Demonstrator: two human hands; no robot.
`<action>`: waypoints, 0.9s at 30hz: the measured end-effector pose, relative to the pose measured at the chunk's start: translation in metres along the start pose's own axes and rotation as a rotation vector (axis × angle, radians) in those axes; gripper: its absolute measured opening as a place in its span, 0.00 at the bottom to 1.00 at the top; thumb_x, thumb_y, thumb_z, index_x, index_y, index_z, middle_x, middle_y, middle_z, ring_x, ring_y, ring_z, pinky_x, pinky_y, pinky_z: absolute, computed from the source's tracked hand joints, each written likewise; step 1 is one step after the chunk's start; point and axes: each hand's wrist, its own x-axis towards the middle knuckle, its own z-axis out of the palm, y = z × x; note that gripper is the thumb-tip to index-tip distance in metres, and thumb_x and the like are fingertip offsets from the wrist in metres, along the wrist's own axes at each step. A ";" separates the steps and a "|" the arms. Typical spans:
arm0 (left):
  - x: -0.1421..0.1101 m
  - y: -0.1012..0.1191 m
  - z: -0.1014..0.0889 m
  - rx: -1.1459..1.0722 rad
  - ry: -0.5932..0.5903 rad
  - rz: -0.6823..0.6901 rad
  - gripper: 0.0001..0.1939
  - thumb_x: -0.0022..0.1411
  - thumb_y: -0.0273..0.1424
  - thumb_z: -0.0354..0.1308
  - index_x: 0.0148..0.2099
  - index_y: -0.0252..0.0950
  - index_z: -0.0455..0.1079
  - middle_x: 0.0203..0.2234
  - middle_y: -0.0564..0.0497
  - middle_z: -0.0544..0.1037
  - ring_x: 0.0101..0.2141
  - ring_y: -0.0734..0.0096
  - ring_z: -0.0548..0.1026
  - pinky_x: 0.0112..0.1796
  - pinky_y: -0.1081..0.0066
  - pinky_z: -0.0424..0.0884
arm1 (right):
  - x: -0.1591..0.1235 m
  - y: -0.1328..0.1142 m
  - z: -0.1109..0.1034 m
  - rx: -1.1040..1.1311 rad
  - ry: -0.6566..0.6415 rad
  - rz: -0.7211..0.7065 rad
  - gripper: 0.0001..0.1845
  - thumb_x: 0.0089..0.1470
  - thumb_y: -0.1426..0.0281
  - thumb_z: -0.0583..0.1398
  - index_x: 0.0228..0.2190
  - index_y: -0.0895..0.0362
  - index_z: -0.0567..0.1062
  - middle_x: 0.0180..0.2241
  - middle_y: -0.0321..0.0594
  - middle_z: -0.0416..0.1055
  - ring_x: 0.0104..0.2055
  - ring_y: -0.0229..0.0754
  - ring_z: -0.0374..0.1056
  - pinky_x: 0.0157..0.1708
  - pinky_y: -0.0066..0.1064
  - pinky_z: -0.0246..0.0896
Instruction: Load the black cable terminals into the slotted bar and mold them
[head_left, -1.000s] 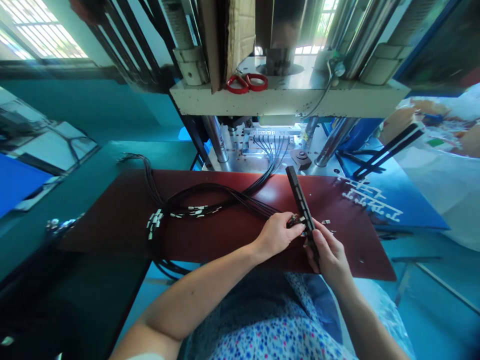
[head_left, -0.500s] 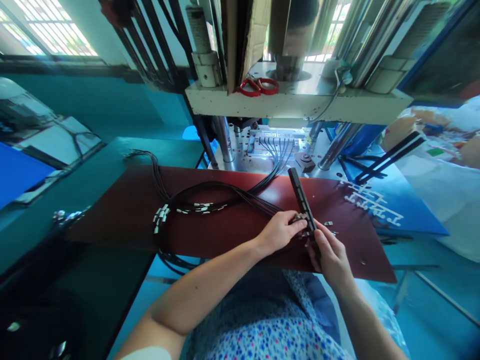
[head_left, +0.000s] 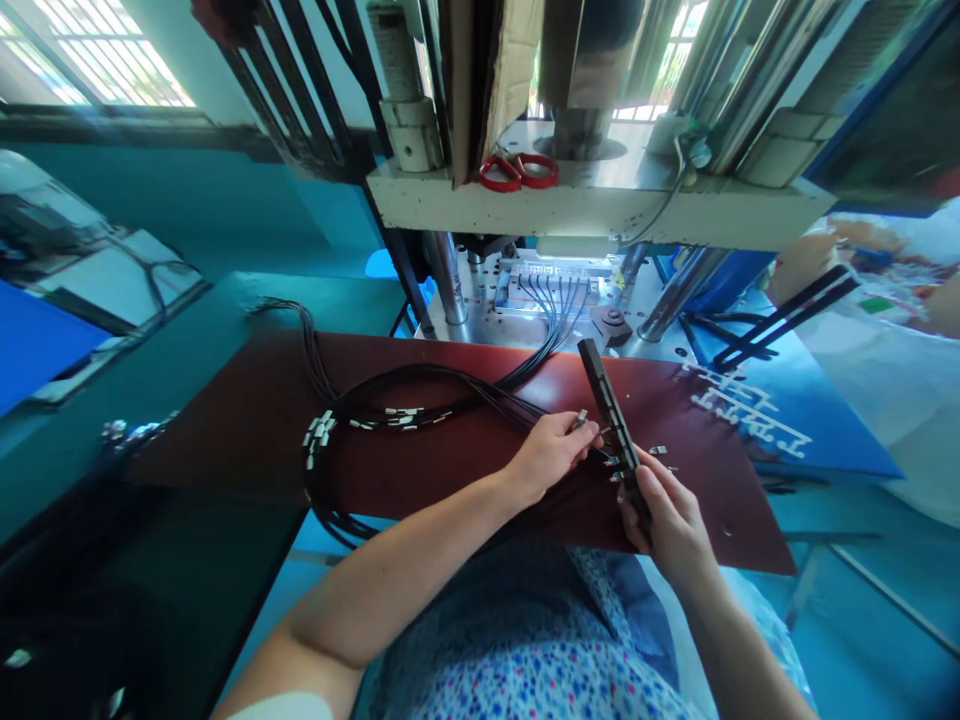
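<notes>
My right hand (head_left: 667, 510) is wrapped round the lower end of a long dark bar (head_left: 600, 385) with a slotted face, tilted over the board. Small metal cable ends (head_left: 615, 468) stick out along the bar's left side. Just left of the bar, my left hand (head_left: 551, 455) pinches a cable with a small metal connector (head_left: 581, 418) at its tip, apart from the bar. Black cables (head_left: 420, 370) with white tags (head_left: 322, 430) lie looped on the brown board (head_left: 450, 480); some pass beneath my left hand.
Behind the board stands a press (head_left: 600, 210) with steel columns; thin cables run into its lit mold (head_left: 555, 285). Red-handled scissors (head_left: 517, 172) lie on its plate. White plastic runners (head_left: 750, 405) rest on the blue surface at right. Loose metal bits (head_left: 658, 450) sit by my right hand.
My left hand has drawn back left from the bar, and the connector in its fingers now shows. My right hand still holds the bar in nearly the same place.
</notes>
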 end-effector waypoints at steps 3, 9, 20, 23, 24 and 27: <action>-0.002 0.000 0.003 0.203 0.060 0.181 0.16 0.60 0.40 0.48 0.29 0.32 0.64 0.18 0.56 0.62 0.21 0.80 0.59 0.23 0.76 0.54 | 0.000 0.000 0.000 -0.003 0.001 -0.008 0.33 0.48 0.53 0.59 0.52 0.55 0.63 0.16 0.29 0.62 0.11 0.29 0.52 0.06 0.18 0.45; -0.003 -0.006 0.006 0.540 0.194 0.270 0.11 0.59 0.35 0.50 0.27 0.35 0.61 0.23 0.55 0.68 0.26 0.76 0.64 0.29 0.75 0.57 | 0.001 0.000 0.001 -0.004 0.038 0.006 0.32 0.47 0.52 0.60 0.51 0.55 0.66 0.18 0.31 0.63 0.13 0.30 0.55 0.08 0.19 0.50; -0.005 -0.003 0.006 0.427 0.204 0.248 0.11 0.57 0.35 0.52 0.26 0.34 0.63 0.21 0.55 0.68 0.24 0.77 0.64 0.27 0.76 0.57 | 0.001 0.000 0.007 -0.146 -0.055 -0.069 0.31 0.50 0.52 0.57 0.52 0.55 0.65 0.14 0.29 0.57 0.12 0.30 0.52 0.08 0.19 0.47; -0.007 -0.004 0.004 0.387 0.188 0.248 0.11 0.56 0.35 0.52 0.25 0.33 0.63 0.20 0.56 0.67 0.23 0.77 0.62 0.27 0.76 0.56 | 0.002 -0.001 0.005 -0.102 -0.062 -0.043 0.31 0.50 0.52 0.57 0.52 0.56 0.65 0.14 0.29 0.59 0.12 0.30 0.52 0.07 0.19 0.46; -0.007 -0.005 0.003 0.365 0.173 0.241 0.12 0.56 0.35 0.53 0.25 0.33 0.63 0.19 0.56 0.66 0.23 0.78 0.62 0.27 0.76 0.56 | 0.003 -0.001 0.003 -0.082 -0.052 -0.047 0.31 0.50 0.52 0.57 0.52 0.56 0.64 0.15 0.30 0.60 0.11 0.30 0.52 0.07 0.19 0.46; -0.005 -0.009 0.003 0.250 0.138 0.207 0.13 0.55 0.36 0.53 0.24 0.33 0.62 0.18 0.57 0.62 0.22 0.79 0.58 0.26 0.76 0.54 | 0.003 0.000 -0.002 -0.028 -0.033 -0.069 0.31 0.51 0.53 0.57 0.53 0.56 0.62 0.15 0.28 0.60 0.10 0.29 0.51 0.07 0.19 0.44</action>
